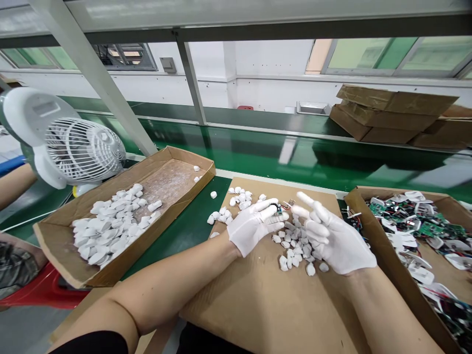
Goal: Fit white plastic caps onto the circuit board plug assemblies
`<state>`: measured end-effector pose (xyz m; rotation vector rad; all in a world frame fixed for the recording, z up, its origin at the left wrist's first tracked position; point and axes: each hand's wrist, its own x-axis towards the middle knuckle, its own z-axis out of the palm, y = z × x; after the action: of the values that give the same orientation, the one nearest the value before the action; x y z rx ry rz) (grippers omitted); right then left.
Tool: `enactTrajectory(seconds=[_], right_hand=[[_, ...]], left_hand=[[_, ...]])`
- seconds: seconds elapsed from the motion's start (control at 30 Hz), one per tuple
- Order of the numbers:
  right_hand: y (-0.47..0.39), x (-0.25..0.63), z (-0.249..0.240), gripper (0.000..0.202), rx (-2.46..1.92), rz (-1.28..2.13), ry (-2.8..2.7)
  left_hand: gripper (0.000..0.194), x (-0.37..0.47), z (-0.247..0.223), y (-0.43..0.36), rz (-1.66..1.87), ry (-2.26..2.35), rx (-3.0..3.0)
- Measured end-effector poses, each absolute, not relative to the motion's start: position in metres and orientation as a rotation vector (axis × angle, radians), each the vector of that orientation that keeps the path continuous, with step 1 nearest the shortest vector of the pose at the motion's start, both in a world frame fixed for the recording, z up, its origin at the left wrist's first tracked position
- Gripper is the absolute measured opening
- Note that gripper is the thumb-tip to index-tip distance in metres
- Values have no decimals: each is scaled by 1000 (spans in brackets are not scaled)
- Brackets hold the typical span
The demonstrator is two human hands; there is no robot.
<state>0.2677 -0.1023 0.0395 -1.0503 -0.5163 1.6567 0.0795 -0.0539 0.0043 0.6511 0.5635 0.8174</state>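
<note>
White gloves cover both my hands above a sheet of cardboard. Between the fingers of my left hand is a small circuit board with thin wires running from it toward the right. My right hand is just to the right, its fingers apart and the index finger raised; nothing shows in its grip. Small white pieces lie on the cardboard below and between the hands. More white pieces lie behind my left hand.
At left, a cardboard tray holds many white pieces, beside a white fan. At right stands a box of circuit boards and white plastic parts. Another person's arm shows at far left. Folded cardboard boxes sit behind.
</note>
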Motion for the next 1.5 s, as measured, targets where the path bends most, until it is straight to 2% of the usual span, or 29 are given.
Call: enactTrajectory(seconds=[0.07,0.17,0.3,0.5,0.63,0.8,1.0,1.17,1.27,1.37,1.5], right_hand=[[-102,268,40,34,-1064,1551,-574],[-103,269,38,26,-1165,1494,-662],[-105,268,37,37,-1207,1489,-716],[-106,268,38,40,-1279,1429,-746],[-103,273,34,53,-1342,1411,-771],[-101,274,30,32,-1170,1381,-786],[-101,275,29,30,-1104,1361,-807],[-101,278,27,16,-1067,1431,-535],[-100,277,29,20,-1026,1470,-469],[-100,275,32,34,-1017,1450,-505],[-99,273,30,21,-1073,1417,-548]], left_hand=[[30,78,2,-53,789,506,665],[33,75,-2,-51,787,450,657],[29,75,-2,-52,797,466,617],[23,78,6,-55,804,434,549],[19,78,8,-53,774,385,528],[15,80,7,-51,761,368,463],[7,80,8,-49,776,335,436],[13,79,4,-48,789,391,431],[14,80,1,-49,788,393,450],[12,80,1,-50,788,378,477],[15,80,1,-50,780,379,471]])
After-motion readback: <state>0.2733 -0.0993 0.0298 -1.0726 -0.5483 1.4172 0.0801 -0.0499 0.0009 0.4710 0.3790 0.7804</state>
